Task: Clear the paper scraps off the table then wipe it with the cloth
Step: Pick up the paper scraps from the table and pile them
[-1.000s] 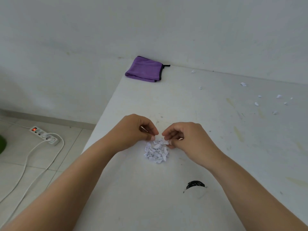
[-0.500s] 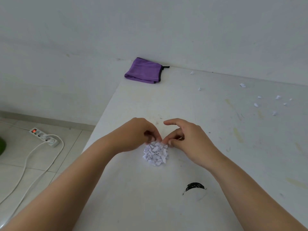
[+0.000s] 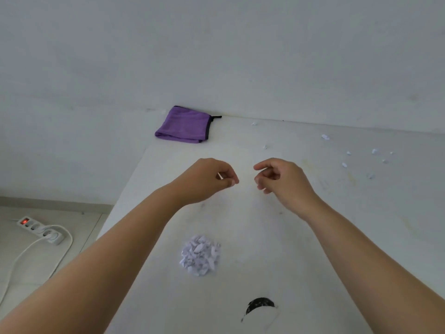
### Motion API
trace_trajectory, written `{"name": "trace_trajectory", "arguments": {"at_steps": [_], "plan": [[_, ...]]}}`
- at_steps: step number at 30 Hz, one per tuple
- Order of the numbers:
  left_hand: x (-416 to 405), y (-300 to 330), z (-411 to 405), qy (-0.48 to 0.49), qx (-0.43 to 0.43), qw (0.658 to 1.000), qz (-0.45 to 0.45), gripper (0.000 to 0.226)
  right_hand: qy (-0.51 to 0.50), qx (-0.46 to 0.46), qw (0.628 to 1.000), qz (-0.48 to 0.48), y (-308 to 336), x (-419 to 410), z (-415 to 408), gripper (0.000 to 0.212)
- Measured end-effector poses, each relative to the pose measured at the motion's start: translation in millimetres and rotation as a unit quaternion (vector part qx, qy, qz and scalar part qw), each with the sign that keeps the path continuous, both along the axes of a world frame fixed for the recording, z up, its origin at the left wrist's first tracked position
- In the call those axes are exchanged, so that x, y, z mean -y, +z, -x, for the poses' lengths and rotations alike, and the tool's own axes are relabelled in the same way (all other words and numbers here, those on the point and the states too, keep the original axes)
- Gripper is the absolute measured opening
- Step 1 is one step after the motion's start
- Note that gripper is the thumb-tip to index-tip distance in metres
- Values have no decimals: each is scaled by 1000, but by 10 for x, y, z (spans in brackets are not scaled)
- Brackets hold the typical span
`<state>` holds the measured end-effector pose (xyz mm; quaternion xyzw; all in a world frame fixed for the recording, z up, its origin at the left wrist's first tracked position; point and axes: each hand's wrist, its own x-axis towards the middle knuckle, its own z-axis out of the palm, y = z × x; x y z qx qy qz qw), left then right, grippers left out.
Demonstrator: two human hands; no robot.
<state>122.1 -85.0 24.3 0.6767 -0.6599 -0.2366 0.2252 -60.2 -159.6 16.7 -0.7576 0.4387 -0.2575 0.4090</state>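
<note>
A heap of white paper scraps (image 3: 200,257) lies on the white table (image 3: 301,249), near its left edge. Both my hands hover beyond the heap, above the table's middle, and touch neither it nor each other. My left hand (image 3: 207,179) has its fingers curled, and a small white scrap sliver (image 3: 219,175) shows pinched by the thumb. My right hand (image 3: 281,179) hangs loosely curled with nothing in it. Several loose scraps (image 3: 344,164) are scattered at the far right. The folded purple cloth (image 3: 184,125) lies at the far left corner against the wall.
A black smudge (image 3: 260,304) marks the table near the front edge. The wall runs along the table's far side. Left of the table, on the tiled floor, lies a white power strip (image 3: 39,229) with its cable.
Both hands have lifted off the scrap heap, moved away from me and drawn apart. The heap stays where it was gathered.
</note>
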Motion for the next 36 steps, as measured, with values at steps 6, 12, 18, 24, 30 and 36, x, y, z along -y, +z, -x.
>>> {"name": "trace_trajectory", "arguments": {"at_steps": [6,12,18,24,30,36], "plan": [[857,-95,209,15,30,997,66,19,-67,-34,996,49,-6,842,70,18],[1525,-249,405,42,85,994,56,31,-62,-84,990,98,-90,1483,7,21],[1759,-352,295,53,78,993,67,24,-19,-114,985,129,-152,1923,-209,28],[1780,-406,-68,162,-52,976,133,16,65,-157,962,216,-296,2260,-589,29],[1840,-399,-261,219,-172,952,130,12,45,-215,948,232,-424,2445,-892,18],[1880,-379,-185,207,-183,956,95,19,-45,-69,984,157,-295,2278,-707,16]]}}
